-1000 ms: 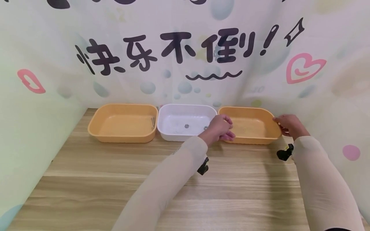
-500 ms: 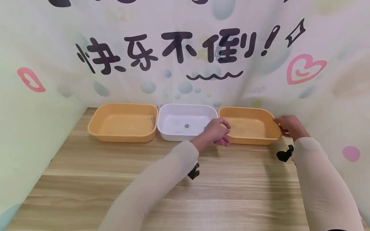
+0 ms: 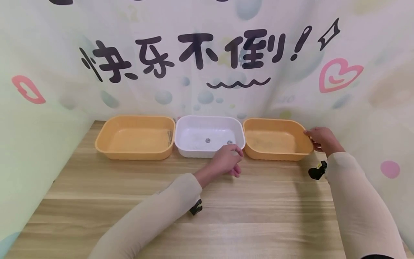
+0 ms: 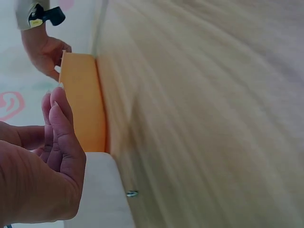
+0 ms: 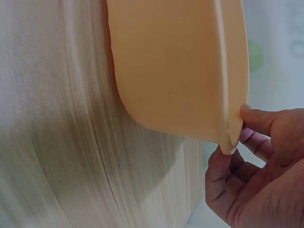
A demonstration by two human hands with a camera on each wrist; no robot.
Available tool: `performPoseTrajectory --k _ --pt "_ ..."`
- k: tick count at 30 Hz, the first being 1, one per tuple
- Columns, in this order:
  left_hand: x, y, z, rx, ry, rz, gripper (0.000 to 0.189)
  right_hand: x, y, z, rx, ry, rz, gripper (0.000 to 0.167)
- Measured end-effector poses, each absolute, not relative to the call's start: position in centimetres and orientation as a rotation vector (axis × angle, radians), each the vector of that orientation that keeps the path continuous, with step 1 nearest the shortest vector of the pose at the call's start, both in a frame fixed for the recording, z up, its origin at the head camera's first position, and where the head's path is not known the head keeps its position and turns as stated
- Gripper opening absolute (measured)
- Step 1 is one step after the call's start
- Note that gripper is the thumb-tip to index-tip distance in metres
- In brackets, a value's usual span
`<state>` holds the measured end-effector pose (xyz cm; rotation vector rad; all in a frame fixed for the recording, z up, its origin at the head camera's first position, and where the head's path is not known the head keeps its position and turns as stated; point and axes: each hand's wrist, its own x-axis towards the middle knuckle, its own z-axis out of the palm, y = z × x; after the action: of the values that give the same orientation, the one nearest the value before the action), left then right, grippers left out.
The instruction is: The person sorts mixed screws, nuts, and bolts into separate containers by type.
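My right hand [image 3: 323,139] pinches the right-end rim of an orange plastic tray [image 5: 166,66], its thumb inside and fingers outside. That tray [image 3: 275,156] sits on the table at the right of a row of three. In front of the middle white tray [image 3: 194,154], my left hand [image 3: 225,160] hovers with loosely bent fingers and nothing visible in them. Two small metal nuts lie inside the white tray, one nut [image 3: 208,140] near its middle and another nut [image 3: 229,142] further right. The left wrist view also shows a small metal piece [image 4: 132,193] on the table beside the white tray.
A second orange tray [image 3: 136,156] stands at the left of the row, with screw-like metal pieces [image 3: 169,136] along its right inner wall. Behind the trays hangs a printed cloth backdrop [image 3: 197,97]. The wooden tabletop [image 3: 252,208] stretches toward me.
My left hand has drawn back from the right orange tray, moving left and nearer to me, uncovering the white tray's right-hand nut. The right hand keeps its pinch on the rim.
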<state>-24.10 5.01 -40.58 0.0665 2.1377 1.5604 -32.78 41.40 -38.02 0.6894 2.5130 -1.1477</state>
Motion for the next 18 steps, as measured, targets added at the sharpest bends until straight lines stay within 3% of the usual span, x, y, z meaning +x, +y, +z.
performPoseTrajectory --k 18 --pt "-22.6 1.4 -44.1 0.011 2.212 1.513 0.024 -32.8 41.4 -38.1 0.674 2.52 -1.141 0.037"
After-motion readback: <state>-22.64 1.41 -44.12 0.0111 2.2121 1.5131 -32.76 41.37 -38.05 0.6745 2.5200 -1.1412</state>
